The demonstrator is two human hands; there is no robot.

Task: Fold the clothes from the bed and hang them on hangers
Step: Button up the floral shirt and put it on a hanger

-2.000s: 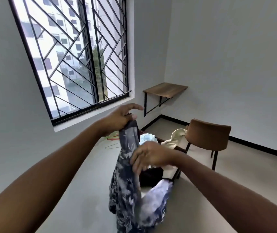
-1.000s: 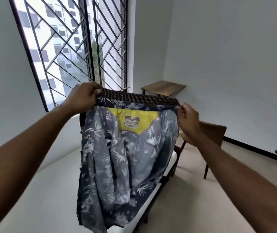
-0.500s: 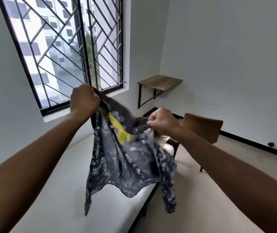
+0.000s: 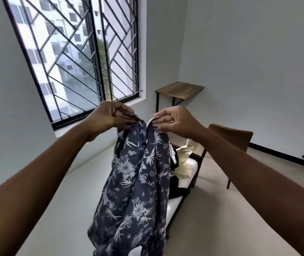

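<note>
Two grips, one garment. Left grip (image 4: 110, 115) pinching a striped strip at the top edge of the shirt (image 4: 136, 182) between thumb and curled fingers. Right grip (image 4: 175, 121) pinching the matching top edge just beside it, fingers curled under.

Held high and close together, nearly touching: a way of letting the dark blue floral cloth hang full length from the top and drop straight under its own weight. Suspended in the air over the near part of the bed (image 4: 172, 207), close to its right edge, with the lowest folds cut off by the bottom of the view. Impossible to tell whether brushing the mattress.

Probably brought together like this to lay one half over the other (a lengthwise fold, judging by the two edges meeting down the middle). Thin, soft cloth by the look of the drape, likely to twist or slip under a looser pinch.

Heaped at the far end of the bed, toward its right edge: a cream garment (image 4: 186, 157) and a black garment (image 4: 177, 189), apparently waiting their turn. No hanger visible from here.

Just past the far right corner of the bed, a brown chair (image 4: 230, 137). Against the back wall, a small wooden wall shelf (image 4: 180, 89) on black brackets. Above the left edge of the bed, a barred window (image 4: 73, 52).
</note>
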